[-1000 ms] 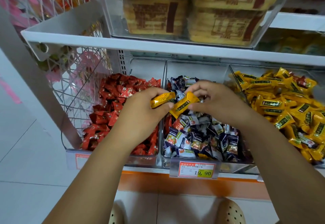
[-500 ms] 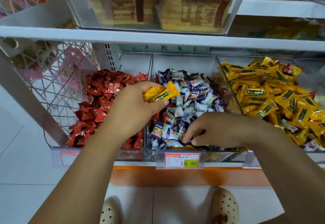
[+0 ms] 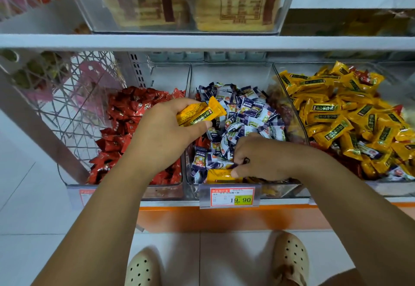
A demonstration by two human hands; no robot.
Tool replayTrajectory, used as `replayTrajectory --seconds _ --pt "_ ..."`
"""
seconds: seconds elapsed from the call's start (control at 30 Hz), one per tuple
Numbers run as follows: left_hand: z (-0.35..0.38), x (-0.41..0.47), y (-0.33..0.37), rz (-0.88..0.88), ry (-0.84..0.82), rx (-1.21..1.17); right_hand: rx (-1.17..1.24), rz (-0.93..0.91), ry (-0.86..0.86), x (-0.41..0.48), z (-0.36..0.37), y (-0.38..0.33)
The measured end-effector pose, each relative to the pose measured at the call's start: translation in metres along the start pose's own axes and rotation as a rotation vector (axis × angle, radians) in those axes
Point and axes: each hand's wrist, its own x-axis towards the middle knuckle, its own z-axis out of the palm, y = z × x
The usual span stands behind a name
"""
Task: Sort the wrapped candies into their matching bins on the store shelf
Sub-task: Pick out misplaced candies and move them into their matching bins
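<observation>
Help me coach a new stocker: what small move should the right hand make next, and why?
Probably pinch the stray yellow candy at the middle bin's front and lift it. The right hand's thumb touches it among blue-and-white candies; the left hand holds two matching yellow candies.

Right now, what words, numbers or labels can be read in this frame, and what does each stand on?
"19. 90": on the price tag at the front of the middle bin.
Smaller print on that tag: too blurred to read.
Green labels on the yellow candies: too blurred to read.
Print on the boxes on the shelf above: blurred.
Left tag: unreadable.
</observation>
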Motion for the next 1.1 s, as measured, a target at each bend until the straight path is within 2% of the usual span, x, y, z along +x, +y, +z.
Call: replayTrajectory --seconds 0.07,0.2,0.3,0.43,0.63,0.73,0.8,0.87,0.93,1.1 --pt "0.000 -0.001 0.001 -0.002 -0.006 0.010 0.170 -0.006 0.085 -0.003 -0.004 0.003" --pt "0.002 -0.003 0.001 0.012 -0.014 0.084 0.332 0.003 0.326 -0.010 -0.012 0.004" --pt "0.008 -0.006 0.003 0.071 -0.020 0.167 0.455 -0.033 0.446 -0.014 -0.014 0.008" --pt "0.015 -0.008 0.006 0.100 -0.104 0.205 0.632 -0.079 0.475 -0.020 -0.017 0.011" --pt "0.017 -0.002 0.010 0.079 -0.165 0.043 0.801 -0.090 0.506 -0.020 -0.014 0.004" --pt "0.015 0.001 0.009 0.046 -0.166 -0.032 0.929 -0.074 0.431 -0.024 -0.018 0.012" --pt "0.012 0.002 0.009 0.019 -0.138 -0.055 0.781 0.037 0.272 -0.026 -0.019 0.018" --pt "0.009 0.003 0.009 -0.009 -0.101 -0.074 0.355 0.124 0.092 -0.023 -0.014 0.016" --pt "0.006 0.004 0.009 -0.024 -0.077 -0.078 0.003 0.148 0.013 -0.014 -0.005 0.007" --pt "0.004 0.001 0.011 -0.035 -0.070 -0.078 -0.166 0.209 0.073 -0.004 0.003 -0.008"
